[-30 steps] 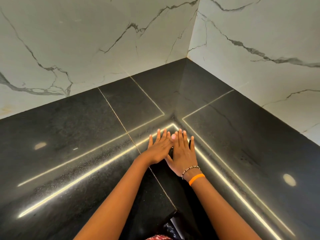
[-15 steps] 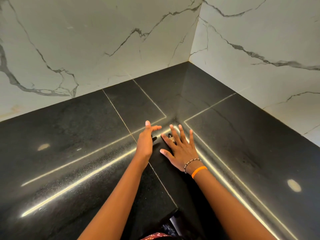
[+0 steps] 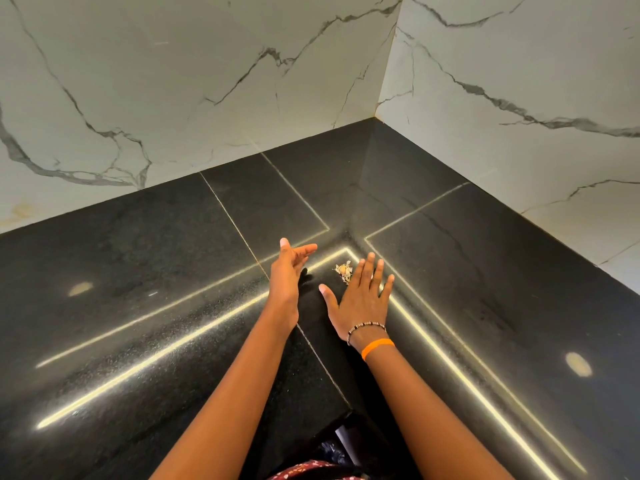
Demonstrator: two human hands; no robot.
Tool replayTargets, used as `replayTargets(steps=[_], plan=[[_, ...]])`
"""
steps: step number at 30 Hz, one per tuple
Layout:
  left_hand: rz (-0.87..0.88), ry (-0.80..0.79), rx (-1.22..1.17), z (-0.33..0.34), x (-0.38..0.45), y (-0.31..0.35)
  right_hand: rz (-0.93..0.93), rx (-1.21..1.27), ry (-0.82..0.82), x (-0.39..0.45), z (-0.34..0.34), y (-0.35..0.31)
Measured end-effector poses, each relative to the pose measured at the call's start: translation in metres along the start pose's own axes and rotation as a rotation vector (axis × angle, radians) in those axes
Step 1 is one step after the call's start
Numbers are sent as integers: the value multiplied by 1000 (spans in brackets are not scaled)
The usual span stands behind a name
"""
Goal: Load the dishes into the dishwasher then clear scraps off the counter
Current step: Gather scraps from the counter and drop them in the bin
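A small heap of pale, papery scraps [image 3: 343, 270] lies on the black stone counter [image 3: 138, 271] near its inner corner. My right hand [image 3: 360, 299] lies flat, palm down, with spread fingers; its fingertips are just right of the scraps, touching or nearly so. My left hand [image 3: 289, 271] stands on its edge to the left of the scraps, fingers straight and pointing right, a short gap away from them. Neither hand holds anything. No dishes or dishwasher are in view.
White marble-patterned walls [image 3: 207, 81] close the counter at the back and right, meeting in a corner. The counter's front inner edge [image 3: 346, 407] drops off below my forearms. Light strips reflect on the glossy stone.
My hands, laid together flat over the scraps a second ago, have parted. The left hand turned onto its edge and the right slid slightly back, uncovering the scraps.
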State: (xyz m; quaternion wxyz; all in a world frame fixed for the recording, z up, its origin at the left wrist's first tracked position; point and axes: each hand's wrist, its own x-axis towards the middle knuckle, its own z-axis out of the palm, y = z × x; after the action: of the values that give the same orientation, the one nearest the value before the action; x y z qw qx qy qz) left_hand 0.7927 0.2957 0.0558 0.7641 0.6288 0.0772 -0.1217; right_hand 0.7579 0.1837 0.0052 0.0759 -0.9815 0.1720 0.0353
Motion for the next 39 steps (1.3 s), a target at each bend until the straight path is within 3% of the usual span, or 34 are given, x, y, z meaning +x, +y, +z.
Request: replayTargets(steps=[3, 6, 8, 13, 20, 24, 28, 31, 36, 39], plan=[[-25, 18, 22, 0, 0, -3, -69, 50, -6, 15, -2, -4], [-40, 26, -9, -4, 2, -4, -128, 418, -7, 25, -14, 1], [-57, 30, -47, -6, 4, -2, -173, 513, -32, 30, -23, 8], [-147, 16, -89, -5, 7, -2, -411, 79, -92, 20, -17, 10], [-278, 2, -201, -5, 8, -2, -546, -89, 119, 10, -18, 18], [-390, -69, -388, -5, 5, -3, -590, -176, 250, 15, -21, 17], [-417, -75, -464, -3, -1, -1, -524, -68, 244, 11, -21, 10], [-437, -82, -515, -4, -5, -1, -306, 140, 176, 17, -29, 1], [-457, -77, -620, 1, -8, -1, 249, 840, 20, 35, -44, 12], [-438, -50, -657, 7, -7, -3, 392, 1152, -81, 32, -50, 22]])
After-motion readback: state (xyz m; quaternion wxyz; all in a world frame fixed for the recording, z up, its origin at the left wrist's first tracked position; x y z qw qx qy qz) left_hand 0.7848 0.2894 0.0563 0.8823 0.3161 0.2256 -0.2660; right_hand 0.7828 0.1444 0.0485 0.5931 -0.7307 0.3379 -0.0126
